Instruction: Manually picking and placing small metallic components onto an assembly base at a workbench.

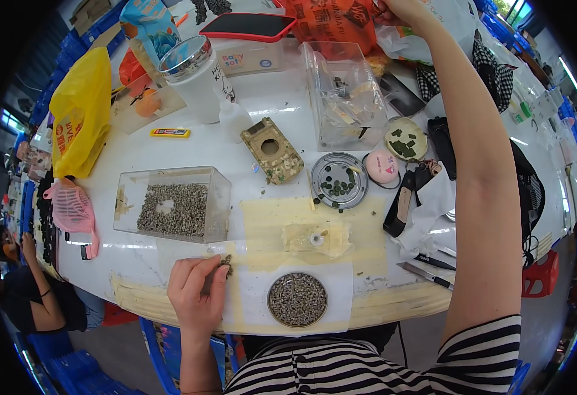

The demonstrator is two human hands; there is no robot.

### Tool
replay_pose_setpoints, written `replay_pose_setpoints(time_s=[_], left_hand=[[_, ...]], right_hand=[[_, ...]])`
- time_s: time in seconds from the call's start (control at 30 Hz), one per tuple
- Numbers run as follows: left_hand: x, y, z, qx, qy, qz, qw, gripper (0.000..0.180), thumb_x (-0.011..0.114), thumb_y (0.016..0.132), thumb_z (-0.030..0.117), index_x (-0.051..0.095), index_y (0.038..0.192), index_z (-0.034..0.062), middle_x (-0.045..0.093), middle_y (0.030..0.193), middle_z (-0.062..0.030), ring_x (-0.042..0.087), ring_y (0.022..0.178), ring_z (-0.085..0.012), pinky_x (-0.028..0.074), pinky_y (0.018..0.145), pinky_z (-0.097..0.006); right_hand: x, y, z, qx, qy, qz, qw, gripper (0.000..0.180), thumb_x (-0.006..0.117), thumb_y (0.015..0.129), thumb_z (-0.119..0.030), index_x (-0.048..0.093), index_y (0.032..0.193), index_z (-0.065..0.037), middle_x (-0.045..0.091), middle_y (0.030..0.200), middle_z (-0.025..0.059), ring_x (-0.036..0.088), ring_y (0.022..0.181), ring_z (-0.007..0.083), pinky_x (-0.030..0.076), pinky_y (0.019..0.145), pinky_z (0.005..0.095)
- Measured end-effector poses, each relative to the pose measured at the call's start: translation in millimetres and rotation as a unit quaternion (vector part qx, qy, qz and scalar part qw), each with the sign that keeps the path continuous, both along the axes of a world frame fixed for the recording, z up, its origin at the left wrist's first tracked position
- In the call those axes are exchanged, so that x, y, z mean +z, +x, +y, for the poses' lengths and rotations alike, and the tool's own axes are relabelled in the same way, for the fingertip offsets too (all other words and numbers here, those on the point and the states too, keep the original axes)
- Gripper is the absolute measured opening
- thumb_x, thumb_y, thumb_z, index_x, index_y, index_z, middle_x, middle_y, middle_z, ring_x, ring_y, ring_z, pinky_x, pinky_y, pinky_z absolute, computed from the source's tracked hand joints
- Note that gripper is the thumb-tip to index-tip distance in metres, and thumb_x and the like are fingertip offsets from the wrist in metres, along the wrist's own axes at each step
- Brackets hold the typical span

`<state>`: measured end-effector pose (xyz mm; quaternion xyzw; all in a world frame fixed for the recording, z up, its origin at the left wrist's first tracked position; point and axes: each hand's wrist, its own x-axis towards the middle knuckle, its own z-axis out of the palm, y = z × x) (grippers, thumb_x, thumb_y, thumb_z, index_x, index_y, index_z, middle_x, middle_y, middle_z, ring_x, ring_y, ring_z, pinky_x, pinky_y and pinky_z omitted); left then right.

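At the table's near edge, my left hand (pixel 197 293) is closed in a pinch around a small, crumbly-looking grey-green piece (pixel 226 265). My right arm stretches to the far side, where my right hand (pixel 400 14) grips the edge of an orange plastic bag (pixel 331 23); the top rim partly cuts it off. Right of my left hand sits a round dish full of small grey parts (pixel 297 300). Beyond that hand, a clear box (pixel 219 204) holds many similar parts. A tan model tank hull (pixel 272 151) with a round hole lies mid-table.
A clear bin (pixel 311 99) of plastic packets stands behind a round tray (pixel 361 187) of dark green discs. A white tumbler (pixel 196 92), phone (pixel 249 26) and yellow bag (pixel 81 115) are farther back. Knives (pixel 427 273) lie right. Another person (pixel 41 289) sits left.
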<state>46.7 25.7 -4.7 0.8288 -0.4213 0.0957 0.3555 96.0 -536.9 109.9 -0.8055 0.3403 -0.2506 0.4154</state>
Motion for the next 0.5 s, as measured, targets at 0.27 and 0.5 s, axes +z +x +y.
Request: replay_pose_setpoints(time_s=[0.27,0.5], left_hand=[[-1,1,1,-0.008,-0.005,-0.005,1.000,0.018,0.077,0.079,0.002,0.070,0.096,-0.0007,0.065,0.085,-0.0105,0.060,0.076,-0.0268,0.048,0.067,-0.035],[2,-1,0,0.000,0.000,-0.004,1.000,0.016,0.075,0.080,0.000,0.070,0.096,-0.0017,0.065,0.085,-0.0113,0.060,0.077,-0.0264,0.048,0.068,-0.034]], right_hand=[[-28,9,-24,0.108,-0.063,0.003,0.992,0.019,0.067,0.084,-0.015,0.072,0.089,0.003,0.068,0.078,0.0122,0.065,0.064,0.0203,0.055,0.061,0.0349],[-23,6,14,0.109,-0.143,0.139,0.974,0.027,0.059,0.075,-0.005,0.073,0.097,0.001,0.070,0.079,0.0113,0.066,0.069,0.0231,0.053,0.063,0.0359]])
